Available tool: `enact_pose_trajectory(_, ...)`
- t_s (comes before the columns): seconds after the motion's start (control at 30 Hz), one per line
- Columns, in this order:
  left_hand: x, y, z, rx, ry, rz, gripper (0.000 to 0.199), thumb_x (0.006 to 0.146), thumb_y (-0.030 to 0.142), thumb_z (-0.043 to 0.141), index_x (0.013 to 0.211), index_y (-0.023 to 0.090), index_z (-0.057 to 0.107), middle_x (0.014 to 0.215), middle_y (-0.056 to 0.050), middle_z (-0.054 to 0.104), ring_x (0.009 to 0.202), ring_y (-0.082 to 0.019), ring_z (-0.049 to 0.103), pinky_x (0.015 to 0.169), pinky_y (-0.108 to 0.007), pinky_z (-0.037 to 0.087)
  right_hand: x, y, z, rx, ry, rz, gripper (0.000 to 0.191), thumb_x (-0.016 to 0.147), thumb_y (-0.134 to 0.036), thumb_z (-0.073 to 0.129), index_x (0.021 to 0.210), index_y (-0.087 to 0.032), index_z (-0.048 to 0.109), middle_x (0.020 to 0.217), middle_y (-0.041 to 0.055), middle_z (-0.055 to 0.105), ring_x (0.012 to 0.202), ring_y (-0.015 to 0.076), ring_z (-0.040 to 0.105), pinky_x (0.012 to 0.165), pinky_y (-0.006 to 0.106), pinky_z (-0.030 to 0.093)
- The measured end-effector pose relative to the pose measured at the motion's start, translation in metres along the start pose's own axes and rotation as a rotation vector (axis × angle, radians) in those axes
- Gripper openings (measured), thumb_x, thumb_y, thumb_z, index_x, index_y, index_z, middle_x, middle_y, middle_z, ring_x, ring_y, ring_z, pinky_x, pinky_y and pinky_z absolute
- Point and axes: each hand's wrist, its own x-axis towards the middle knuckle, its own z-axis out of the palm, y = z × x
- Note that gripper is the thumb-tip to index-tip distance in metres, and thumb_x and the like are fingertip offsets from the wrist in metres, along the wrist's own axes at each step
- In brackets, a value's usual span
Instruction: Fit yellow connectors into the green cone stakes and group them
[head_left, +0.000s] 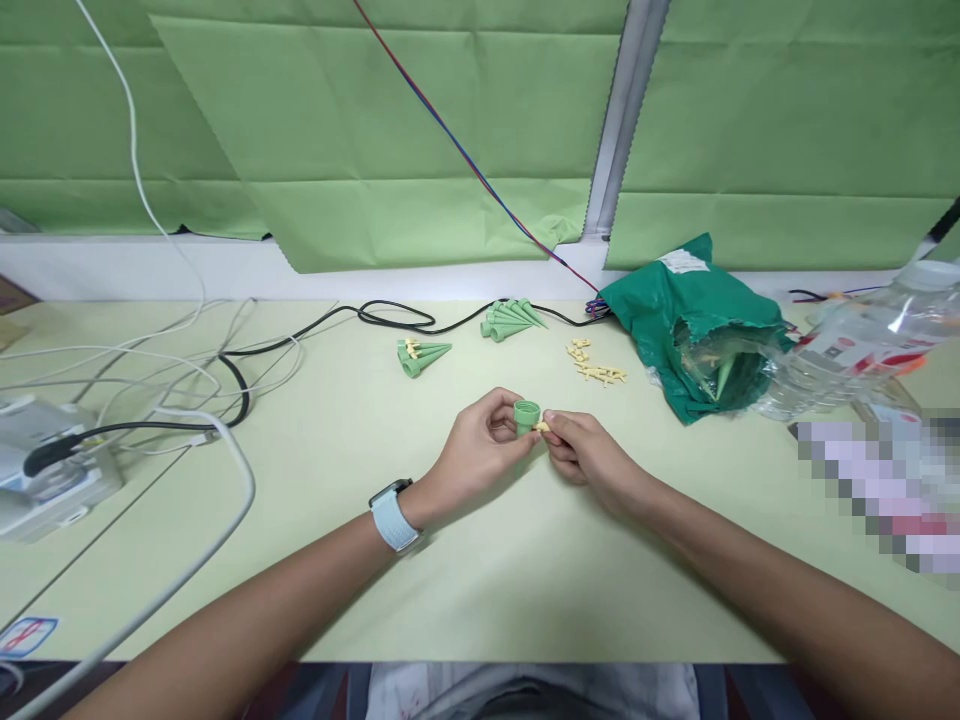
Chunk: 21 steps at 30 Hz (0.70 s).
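My left hand (487, 440), with a watch on its wrist, grips a green plastic watering spike (527, 410) by its upper part. The spike's round threaded opening faces up, and its lower part is hidden by my fingers. Closed on a small yellow valve (541, 427), my right hand (585, 447) presses it against the side of the spike. Whether the valve has entered the spike I cannot tell. Farther back lie a pile of green spikes (511, 320) and, to its left, spikes with yellow valves (424, 355). Several loose yellow valves (600, 372) are scattered beyond my right hand.
A torn green bag (701, 320) with a spike inside stands at the back right, beside a clear plastic bottle (862, 345). White and black cables (236, 450) and a power adapter (56, 470) occupy the left side. A black cable (397, 318) runs along the back.
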Motion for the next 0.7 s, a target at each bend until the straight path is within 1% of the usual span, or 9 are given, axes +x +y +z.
enact_pose_trajectory(0.03, 0.0, 0.001, 0.001, -0.017, -0.01, -0.008, 0.028, 0.079, 0.03, 0.081, 0.097, 0.018, 0.062, 0.082, 0.0, 0.065, 0.072, -0.012, 0.061, 0.067, -0.025, 0.048, -0.001, -0.001, -0.001, -0.009, -0.007, 0.018, 0.04, 0.1, -0.052, 0.04, 0.072, -0.025, 0.033, 0.06, -0.0089, 0.019, 0.047, 0.0101, 0.016, 0.046, 0.026, 0.015)
enact_pose_trajectory(0.07, 0.0, 0.003, 0.002, -0.06, -0.028, -0.033, 0.027, 0.078, 0.029, 0.081, 0.095, 0.018, 0.063, 0.083, -0.001, 0.066, 0.074, -0.013, 0.063, 0.07, -0.026, 0.05, -0.002, -0.002, -0.003, -0.073, 0.008, -0.018, 0.04, 0.101, -0.051, 0.039, 0.071, -0.024, 0.034, 0.059, -0.0082, 0.022, 0.047, 0.0105, 0.019, 0.047, 0.027, 0.017)
enact_pose_trajectory(0.1, 0.0, 0.005, 0.003, -0.123, -0.051, -0.069, 0.027, 0.077, 0.029, 0.082, 0.093, 0.017, 0.064, 0.084, -0.002, 0.067, 0.078, -0.014, 0.065, 0.073, -0.027, 0.051, -0.004, -0.004, -0.005, -0.188, 0.04, -0.104, 0.039, 0.102, -0.048, 0.038, 0.071, -0.024, 0.035, 0.059, -0.0067, 0.027, 0.048, 0.0112, 0.025, 0.049, 0.027, 0.02)
enact_pose_trajectory(0.2, 0.0, 0.01, 0.005, -0.349, -0.116, -0.192, 0.024, 0.076, 0.026, 0.084, 0.085, 0.015, 0.064, 0.078, -0.002, 0.066, 0.08, -0.016, 0.066, 0.082, -0.031, 0.053, -0.011, -0.006, -0.01, -0.648, 0.139, -0.454, 0.031, 0.103, -0.038, 0.04, 0.076, -0.022, 0.042, 0.069, -0.0014, 0.046, 0.059, 0.0133, 0.037, 0.057, 0.029, 0.025)
enact_pose_trajectory(0.27, 0.0, 0.012, 0.006, -0.426, -0.133, -0.221, 0.023, 0.076, 0.025, 0.084, 0.083, 0.015, 0.065, 0.074, -0.001, 0.065, 0.077, -0.015, 0.065, 0.083, -0.032, 0.053, -0.012, -0.007, -0.012, -0.821, 0.134, -0.559, 0.026, 0.103, -0.032, 0.04, 0.08, -0.021, 0.043, 0.072, -0.0011, 0.05, 0.062, 0.0135, 0.039, 0.06, 0.029, 0.026)
enact_pose_trajectory(0.33, 0.0, 0.011, 0.005, -0.413, -0.124, -0.206, 0.023, 0.075, 0.024, 0.085, 0.083, 0.015, 0.065, 0.077, -0.002, 0.067, 0.077, -0.015, 0.065, 0.083, -0.032, 0.053, -0.011, -0.006, -0.012, -0.8, 0.115, -0.535, 0.028, 0.104, -0.031, 0.038, 0.078, -0.022, 0.041, 0.07, -0.0022, 0.049, 0.061, 0.0132, 0.04, 0.061, 0.029, 0.027)
enact_pose_trajectory(0.47, 0.002, 0.009, 0.001, -0.285, -0.096, -0.136, 0.026, 0.074, 0.026, 0.086, 0.088, 0.015, 0.067, 0.086, -0.005, 0.07, 0.084, -0.017, 0.067, 0.085, -0.034, 0.053, -0.007, -0.005, -0.007, -0.572, 0.129, -0.405, 0.035, 0.105, -0.036, 0.038, 0.074, -0.022, 0.039, 0.065, -0.0037, 0.044, 0.062, 0.013, 0.041, 0.059, 0.027, 0.03)
enact_pose_trajectory(0.57, 0.004, 0.008, -0.004, -0.267, -0.151, -0.127, 0.023, 0.079, 0.029, 0.082, 0.091, 0.015, 0.068, 0.089, -0.006, 0.07, 0.088, -0.019, 0.067, 0.087, -0.035, 0.052, -0.007, -0.006, -0.006, -0.498, 0.146, -0.372, 0.037, 0.104, -0.04, 0.043, 0.073, -0.021, 0.041, 0.064, -0.0044, 0.044, 0.062, 0.0125, 0.041, 0.059, 0.026, 0.031)
enact_pose_trajectory(0.7, 0.006, 0.007, -0.009, -0.326, -0.194, -0.135, 0.018, 0.088, 0.033, 0.073, 0.087, 0.015, 0.07, 0.091, -0.006, 0.067, 0.093, -0.021, 0.066, 0.092, -0.041, 0.053, -0.007, -0.008, -0.01, -0.322, 0.124, -0.277, 0.037, 0.103, -0.047, 0.047, 0.076, -0.022, 0.048, 0.055, -0.0065, 0.045, 0.051, 0.0114, 0.043, 0.056, 0.026, 0.036)
